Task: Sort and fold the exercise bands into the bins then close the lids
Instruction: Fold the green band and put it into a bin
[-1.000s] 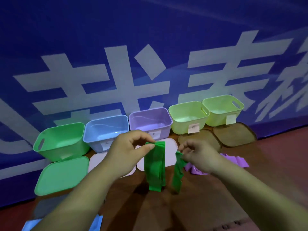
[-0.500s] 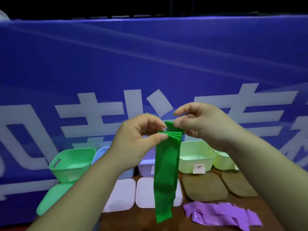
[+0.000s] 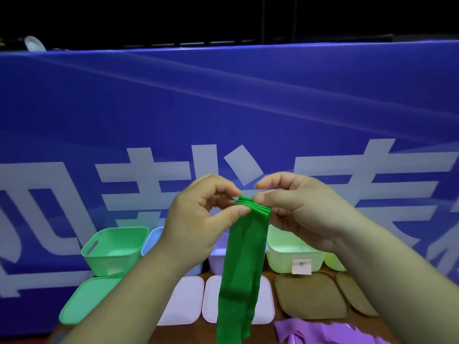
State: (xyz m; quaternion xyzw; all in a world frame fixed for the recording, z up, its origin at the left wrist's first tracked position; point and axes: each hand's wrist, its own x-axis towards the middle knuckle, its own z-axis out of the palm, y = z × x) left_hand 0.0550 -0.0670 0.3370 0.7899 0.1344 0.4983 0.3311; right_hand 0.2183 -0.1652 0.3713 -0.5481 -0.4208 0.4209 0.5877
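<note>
A green exercise band (image 3: 242, 264) hangs doubled in several layers in front of me, its lower end near the frame's bottom. My left hand (image 3: 196, 224) pinches its stacked top edges between thumb and fingers. My right hand (image 3: 298, 209) pinches the same top from the right side. Behind stand a green bin (image 3: 113, 249), a blue bin (image 3: 152, 240) and a purple bin (image 3: 218, 259), both partly hidden by my arm and the band, and a yellow-green bin (image 3: 290, 256). A purple band (image 3: 323, 332) lies crumpled on the table at lower right.
Lids lie in front of the bins: a green lid (image 3: 87, 301), two white lids (image 3: 183, 301) (image 3: 264, 299) and two brown lids (image 3: 310, 296) (image 3: 352, 294). A second yellow-green bin (image 3: 332, 261) peeks out behind my right arm. A blue banner wall (image 3: 223, 108) stands close behind the bins.
The two ends of the green band, held apart a second ago, were brought together and raised; both hands now pinch the stacked top. My view has tilted upward.
</note>
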